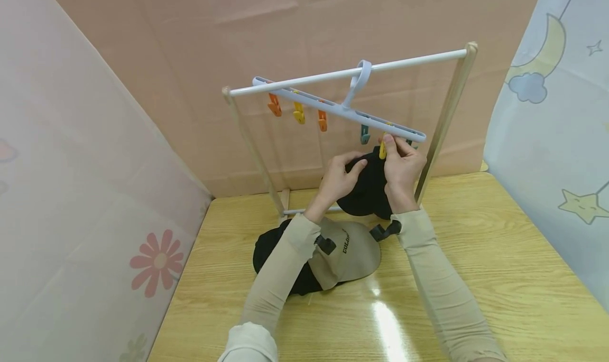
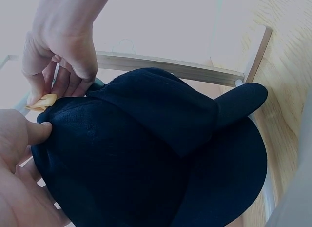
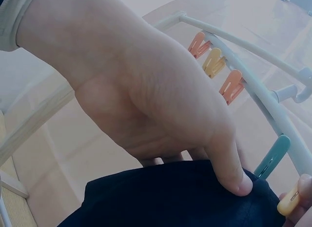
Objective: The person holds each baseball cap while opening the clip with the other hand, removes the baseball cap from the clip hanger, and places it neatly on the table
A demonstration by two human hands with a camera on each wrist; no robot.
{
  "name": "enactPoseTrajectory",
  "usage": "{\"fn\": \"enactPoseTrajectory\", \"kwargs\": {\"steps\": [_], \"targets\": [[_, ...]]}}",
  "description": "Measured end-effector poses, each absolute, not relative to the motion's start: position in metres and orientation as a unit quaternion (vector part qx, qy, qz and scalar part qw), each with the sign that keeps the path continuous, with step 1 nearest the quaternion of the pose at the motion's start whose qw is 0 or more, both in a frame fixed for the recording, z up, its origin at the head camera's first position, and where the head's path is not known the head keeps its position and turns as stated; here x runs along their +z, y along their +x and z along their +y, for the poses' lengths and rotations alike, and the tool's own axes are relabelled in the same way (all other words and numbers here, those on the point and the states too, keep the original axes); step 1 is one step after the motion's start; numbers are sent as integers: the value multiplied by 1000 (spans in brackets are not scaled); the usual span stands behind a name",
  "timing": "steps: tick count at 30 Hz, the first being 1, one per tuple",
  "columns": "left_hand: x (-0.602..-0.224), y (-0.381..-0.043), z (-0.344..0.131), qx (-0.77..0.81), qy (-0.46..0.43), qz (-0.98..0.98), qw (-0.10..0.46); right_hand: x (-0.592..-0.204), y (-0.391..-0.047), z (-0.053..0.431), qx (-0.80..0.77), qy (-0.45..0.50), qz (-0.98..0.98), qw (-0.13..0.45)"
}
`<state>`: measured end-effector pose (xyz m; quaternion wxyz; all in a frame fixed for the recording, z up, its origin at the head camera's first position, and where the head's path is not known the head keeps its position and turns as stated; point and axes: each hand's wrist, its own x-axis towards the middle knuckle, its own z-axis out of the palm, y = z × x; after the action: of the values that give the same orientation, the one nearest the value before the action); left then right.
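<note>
My right hand (image 1: 404, 166) pinches the yellow clothespin (image 1: 383, 150) below the right half of the pale blue clip hanger (image 1: 352, 112). A black cap (image 1: 366, 187) hangs just under that clothespin. My left hand (image 1: 340, 178) holds the cap's edge from the left, its thumb (image 2: 41, 133) on the dark cloth and the other fingers behind. In the left wrist view, a second dark brimmed shape (image 2: 241, 105) overlaps behind the cap, close to a teal clothespin (image 2: 99, 83). The right hand's fingers hide part of the clothespin and the cap's top edge.
The hanger hooks over the white rail (image 1: 304, 80) of a wooden stand (image 1: 447, 119). Orange (image 1: 274, 105), yellow (image 1: 298, 113) and teal (image 1: 365, 135) clothespins hang from it. Below, a beige cap with lettering (image 1: 357, 251) and black cloth (image 1: 268, 246) lie on the wooden table (image 1: 499, 277).
</note>
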<state>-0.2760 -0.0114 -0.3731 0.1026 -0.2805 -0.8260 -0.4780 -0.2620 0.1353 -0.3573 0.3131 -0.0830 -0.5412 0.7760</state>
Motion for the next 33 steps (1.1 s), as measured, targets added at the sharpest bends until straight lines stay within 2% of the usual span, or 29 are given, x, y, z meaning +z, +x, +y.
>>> {"fn": "enactPoseTrajectory", "kwargs": {"steps": [15,29,33], "targets": [[-375,-271,-21,-467,-294,-828,102,-360,-259,134,788,-82,-528,308],[-377,-271,-38,-469,-297,-824,111,-363,-262,133,770,-55,-536,342],[-377,-271,-44,-476,-292,-822,116,-364,-261,135,769,-50,-541,336]]}}
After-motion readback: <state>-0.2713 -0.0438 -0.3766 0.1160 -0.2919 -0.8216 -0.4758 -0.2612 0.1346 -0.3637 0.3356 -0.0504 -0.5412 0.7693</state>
